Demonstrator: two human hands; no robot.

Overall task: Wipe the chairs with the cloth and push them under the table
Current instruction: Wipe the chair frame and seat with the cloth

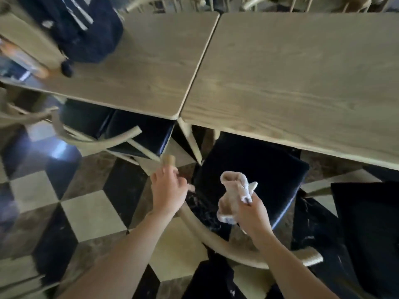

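A wooden chair with a black seat (254, 175) stands in front of me, its seat partly under the right wooden table (302, 83). Its curved backrest rail (216, 236) runs from lower right up to my left hand (168, 190), which grips the rail near its left end (169, 159). Above the seat, my right hand (252, 214) holds a crumpled beige cloth (233, 197). To the left, a second black-seated chair (140, 132) sits tucked partly under the left table (140, 67).
A dark backpack (82, 29) lies on the left table's far corner. Another chair's curved rail (26, 117) shows at the left edge. A dark seat (367, 223) sits at the right. The floor is checkered tile (86, 212). More chairs line the tables' far side.
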